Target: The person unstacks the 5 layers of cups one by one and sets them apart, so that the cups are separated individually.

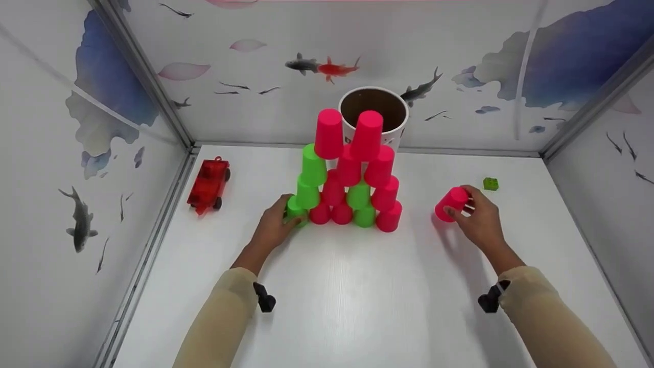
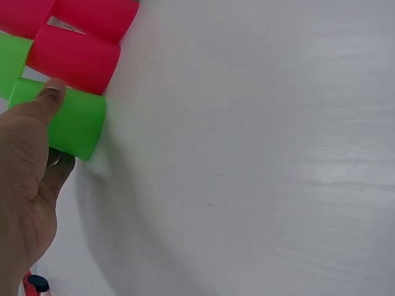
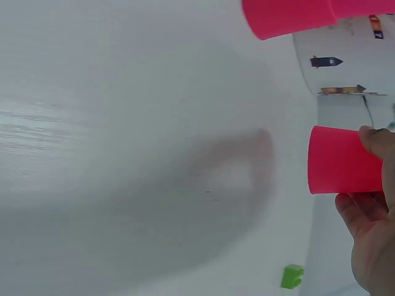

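A stepped wall of upside-down pink cups (image 1: 388, 216) and green cups (image 1: 313, 164) stands on the white table, with two pink cups (image 1: 329, 134) side by side at the top. My left hand (image 1: 273, 225) grips the green cup (image 2: 77, 122) at the bottom left corner, thumb on its near side and fingers round the outer side. To the right of the stack, my right hand (image 1: 479, 217) holds a single pink cup (image 3: 345, 161) between thumb and fingers. That cup is raised off the table, its shadow falling apart from it. Some rear fingers are hidden by the cups.
Right behind the stack stands a tall white bucket (image 1: 398, 134) with a brown inside. A red toy car (image 1: 208, 185) lies at the back left. A small green toy block (image 1: 490, 184) sits beyond my right hand. Printed panels wall the table at the back and sides.
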A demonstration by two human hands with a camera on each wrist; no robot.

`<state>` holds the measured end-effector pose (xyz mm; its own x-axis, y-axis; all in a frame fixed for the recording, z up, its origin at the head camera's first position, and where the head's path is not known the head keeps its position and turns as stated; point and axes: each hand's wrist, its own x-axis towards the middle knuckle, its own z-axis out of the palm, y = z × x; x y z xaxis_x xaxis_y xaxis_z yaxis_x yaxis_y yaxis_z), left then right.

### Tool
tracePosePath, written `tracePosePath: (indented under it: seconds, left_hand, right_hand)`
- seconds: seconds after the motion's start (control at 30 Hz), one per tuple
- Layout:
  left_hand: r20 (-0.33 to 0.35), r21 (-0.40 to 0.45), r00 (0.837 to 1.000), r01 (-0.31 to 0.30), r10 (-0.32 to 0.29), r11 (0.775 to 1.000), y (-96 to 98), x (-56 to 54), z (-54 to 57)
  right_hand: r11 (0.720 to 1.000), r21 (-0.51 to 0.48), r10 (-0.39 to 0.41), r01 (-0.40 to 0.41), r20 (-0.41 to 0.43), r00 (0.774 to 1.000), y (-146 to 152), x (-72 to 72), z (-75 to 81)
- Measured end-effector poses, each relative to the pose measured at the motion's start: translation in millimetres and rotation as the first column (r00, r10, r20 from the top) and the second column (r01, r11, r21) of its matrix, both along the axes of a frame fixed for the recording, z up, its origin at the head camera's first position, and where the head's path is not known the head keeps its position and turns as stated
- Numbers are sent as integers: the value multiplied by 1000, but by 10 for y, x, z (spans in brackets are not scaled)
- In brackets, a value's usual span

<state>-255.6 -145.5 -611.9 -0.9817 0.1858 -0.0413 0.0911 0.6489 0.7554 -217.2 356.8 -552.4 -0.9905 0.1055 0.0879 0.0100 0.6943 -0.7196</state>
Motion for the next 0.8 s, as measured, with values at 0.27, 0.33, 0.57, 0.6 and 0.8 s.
tracePosePath:
  seconds: [0.27,0.33,0.57,0.6,0.8]
  left_hand:
    - [6,1,1000,1,-1,1000,-5,-13,-12]
    - [13,-2,1000,-1,1,1000,-5,-16,-4]
    - [19,7,1000,-3,3,1000,-2,-3,8]
    - [15,9,1000,-2,2,1000,-3,-5,9]
    - [3,5,1000,-3,3,1000,-4,-8,-11]
  right_hand:
    - [1000,-1,2,-2,144,990,-16,44,-312]
    - [1000,1,2,-2,162,987,-22,40,-328]
    - [1000,-4,10,-9,178,984,-17,43,-346]
    - [1000,-4,11,-10,177,984,-16,39,-346]
    - [999,19,32,-34,125,992,1,30,-295]
